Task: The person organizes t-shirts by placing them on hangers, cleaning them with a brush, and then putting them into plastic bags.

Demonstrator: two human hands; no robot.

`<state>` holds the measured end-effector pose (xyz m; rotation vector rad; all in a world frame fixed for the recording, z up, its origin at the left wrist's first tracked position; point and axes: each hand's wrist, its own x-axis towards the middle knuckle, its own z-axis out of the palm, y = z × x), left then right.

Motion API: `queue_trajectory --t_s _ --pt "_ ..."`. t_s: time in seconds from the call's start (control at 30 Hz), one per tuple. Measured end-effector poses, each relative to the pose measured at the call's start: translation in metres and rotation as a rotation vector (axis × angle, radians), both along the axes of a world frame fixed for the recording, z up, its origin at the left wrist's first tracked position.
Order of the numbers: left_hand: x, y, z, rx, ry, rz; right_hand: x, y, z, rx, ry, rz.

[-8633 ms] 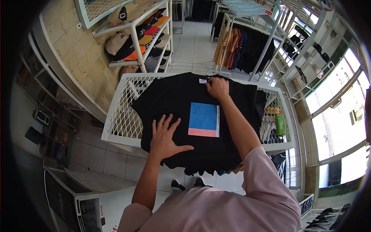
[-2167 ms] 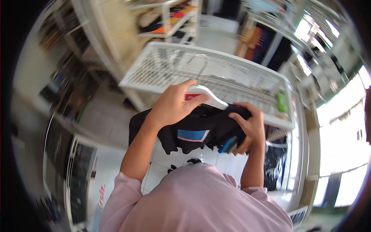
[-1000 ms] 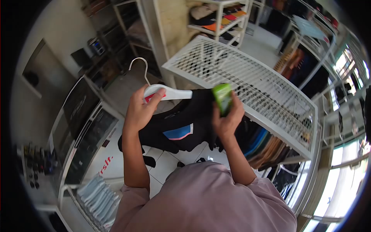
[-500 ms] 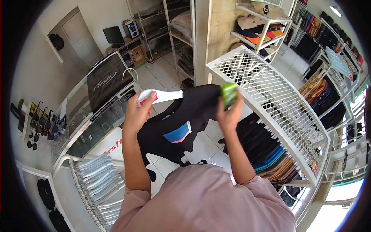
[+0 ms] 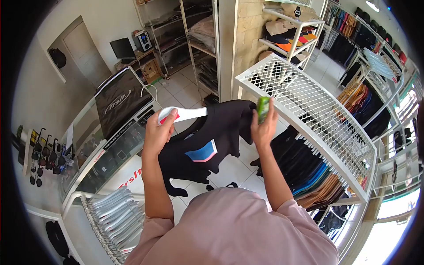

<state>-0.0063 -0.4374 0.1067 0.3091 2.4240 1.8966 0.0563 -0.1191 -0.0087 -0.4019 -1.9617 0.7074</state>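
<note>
My left hand is closed on the bare end of a white clothes hanger that has a red label. From the hanger's other side hangs a black T-shirt, with a blue and pink print on its chest. My right hand is at the shirt's far shoulder and sleeve, fingers wrapped round a small green shiny item held upright. What kind of item it is, I cannot tell. The shirt's lower part drops toward the floor in front of me.
White hangers line a rack at lower left. A glass counter carries a black bag. To my right stands a white mesh-topped rack with shirts hung beneath. Sunglasses hang at far left.
The green item has turned to a narrower side and is less blurred. My right hand has shifted slightly down and right. My left hand keeps its hold on the hanger.
</note>
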Motion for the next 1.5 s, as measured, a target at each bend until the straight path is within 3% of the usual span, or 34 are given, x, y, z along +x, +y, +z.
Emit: queue_trajectory --t_s 0.13,0.23,0.3,0.33,0.37,0.43,0.57,0.7,0.83,0.97,1.1,1.17,1.3,1.4,1.5 --pt "-0.007 0.01 -0.008 -0.036 0.021 -0.012 0.015 -0.021 0.014 0.091 0.123 0.073" --pt "-0.01 0.025 -0.011 -0.078 -0.004 -0.068 0.021 -0.06 0.017 0.238 0.02 0.277" --pt "-0.014 0.028 -0.015 -0.063 -0.007 -0.074 0.012 -0.05 -0.002 0.266 -0.015 0.209" --pt "-0.015 0.026 -0.015 -0.052 -0.012 -0.075 0.007 -0.039 -0.006 0.219 0.005 0.097" --pt "-0.016 0.025 -0.016 -0.039 -0.019 -0.069 0.007 -0.031 -0.01 0.006 -0.079 -0.013" --pt "-0.019 0.015 -0.025 -0.023 -0.046 -0.055 0.006 -0.009 -0.019 -0.139 -0.099 -0.092" --pt "-0.023 0.012 -0.031 -0.026 -0.047 -0.054 0.02 -0.04 0.002 0.035 0.02 0.056" --pt "-0.02 0.014 -0.028 -0.052 -0.018 -0.084 0.007 -0.063 -0.003 0.207 -0.053 0.283" --pt "-0.018 -0.002 -0.026 -0.002 0.019 -0.026 -0.011 -0.023 -0.023 -0.098 -0.142 -0.003" --pt "-0.016 -0.02 -0.028 -0.005 0.004 -0.093 0.003 -0.028 0.01 0.003 -0.011 0.114" --pt "-0.012 -0.004 -0.034 -0.072 0.187 -0.237 0.007 -0.068 0.029 0.092 -0.043 0.415" --pt "-0.008 -0.005 -0.032 -0.155 0.216 -0.192 -0.009 -0.054 0.006 0.095 -0.03 0.376" --pt "-0.002 -0.01 -0.032 -0.174 0.362 -0.124 -0.018 -0.004 -0.031 -0.192 -0.185 0.127" --pt "-0.005 -0.01 -0.037 -0.283 0.623 -0.148 0.001 -0.024 0.018 -0.084 -0.057 0.259" --pt "0.005 0.003 -0.02 -0.403 0.632 -0.242 0.011 -0.057 0.046 0.049 -0.082 0.443"
